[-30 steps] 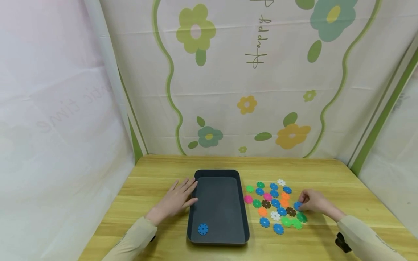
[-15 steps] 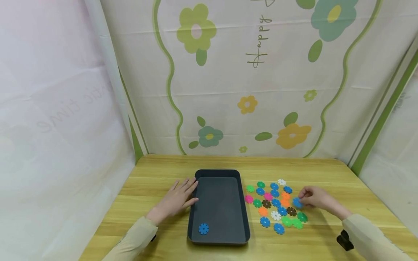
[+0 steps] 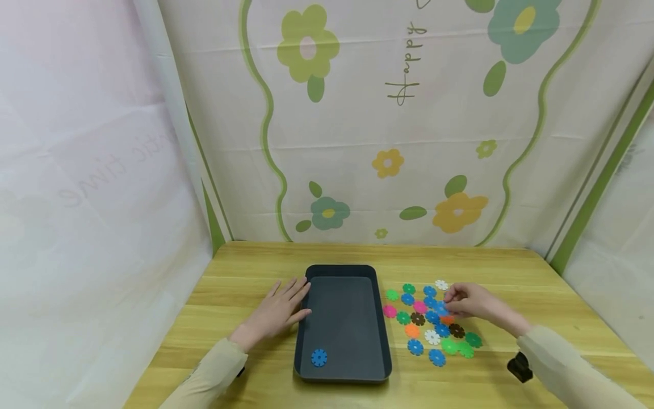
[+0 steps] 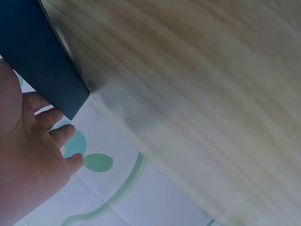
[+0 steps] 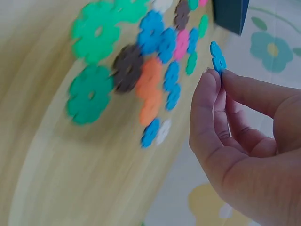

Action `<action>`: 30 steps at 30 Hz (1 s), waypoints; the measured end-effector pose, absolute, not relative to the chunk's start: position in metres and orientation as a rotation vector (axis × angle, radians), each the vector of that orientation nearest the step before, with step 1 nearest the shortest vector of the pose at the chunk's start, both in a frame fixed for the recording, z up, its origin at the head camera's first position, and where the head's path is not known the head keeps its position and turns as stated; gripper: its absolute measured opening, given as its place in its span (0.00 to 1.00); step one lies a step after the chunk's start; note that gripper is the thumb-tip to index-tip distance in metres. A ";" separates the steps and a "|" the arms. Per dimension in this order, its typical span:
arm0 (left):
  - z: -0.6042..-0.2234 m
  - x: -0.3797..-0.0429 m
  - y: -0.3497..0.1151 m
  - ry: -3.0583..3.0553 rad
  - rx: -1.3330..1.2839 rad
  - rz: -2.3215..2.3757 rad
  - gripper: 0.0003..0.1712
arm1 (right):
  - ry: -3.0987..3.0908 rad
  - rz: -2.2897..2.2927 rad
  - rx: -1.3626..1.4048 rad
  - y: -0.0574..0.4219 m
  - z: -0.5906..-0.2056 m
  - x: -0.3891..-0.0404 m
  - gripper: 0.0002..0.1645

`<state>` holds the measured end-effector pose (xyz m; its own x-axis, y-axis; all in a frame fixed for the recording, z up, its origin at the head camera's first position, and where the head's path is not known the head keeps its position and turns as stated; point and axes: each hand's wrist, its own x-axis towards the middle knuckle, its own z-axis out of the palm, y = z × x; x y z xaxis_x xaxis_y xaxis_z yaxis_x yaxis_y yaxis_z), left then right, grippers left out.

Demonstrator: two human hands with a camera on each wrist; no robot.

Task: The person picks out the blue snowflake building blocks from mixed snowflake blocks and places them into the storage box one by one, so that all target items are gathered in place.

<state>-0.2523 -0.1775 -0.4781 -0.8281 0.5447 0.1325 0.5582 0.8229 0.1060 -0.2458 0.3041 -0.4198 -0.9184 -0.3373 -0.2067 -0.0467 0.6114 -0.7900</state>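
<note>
From the head we see the left hand (image 3: 271,315), fingers spread, on the dark tray (image 3: 343,324)'s left edge, a blue disc (image 3: 319,358) inside by its near-left corner; the right hand (image 3: 477,304) is over scattered discs (image 3: 418,319) beyond the tray's right edge. The left wrist shows us fingers resting against the tray. From the right wrist, we see thumb and forefinger pinching a second blue disc (image 5: 218,61) above the desk (image 5: 70,183).

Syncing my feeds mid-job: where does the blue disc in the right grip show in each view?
Head: the blue disc is right of center, below mid-height, pinched by the right grip.
Left wrist: not in it.
Right wrist: upper right part.
Shared landmark: the dark tray, visible in all three.
</note>
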 end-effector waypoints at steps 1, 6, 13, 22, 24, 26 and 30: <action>-0.478 -0.252 -0.178 -2.908 -0.880 -0.212 0.40 | 2.492 -1.226 -0.321 0.299 -0.419 -0.247 0.14; -0.479 -0.252 -0.178 -2.917 -0.870 -0.207 0.40 | 2.454 -1.256 -0.370 0.275 -0.416 -0.253 0.12; -0.477 -0.252 -0.178 -2.923 -0.875 -0.198 0.40 | 2.421 -1.271 -0.404 0.239 -0.411 -0.258 0.09; -0.477 -0.252 -0.177 -2.927 -0.875 -0.174 0.41 | 2.392 -1.250 -0.488 0.204 -0.416 -0.263 0.08; -0.477 -0.252 -0.177 -2.927 -0.876 -0.173 0.40 | 2.401 -1.236 -0.492 0.198 -0.418 -0.264 0.07; -0.477 -0.252 -0.177 -2.922 -0.877 -0.176 0.39 | 2.406 -1.230 -0.497 0.192 -0.418 -0.263 0.07; -0.477 -0.252 -0.176 -2.910 -0.875 -0.173 0.37 | 2.397 -1.248 -0.511 0.181 -0.415 -0.262 0.07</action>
<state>-0.2522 -0.1764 -0.4768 -0.8303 0.5429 0.1260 0.5540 0.8286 0.0802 -0.2621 0.1810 -0.4152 -0.8579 -0.4848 -0.1700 -0.1387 0.5373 -0.8319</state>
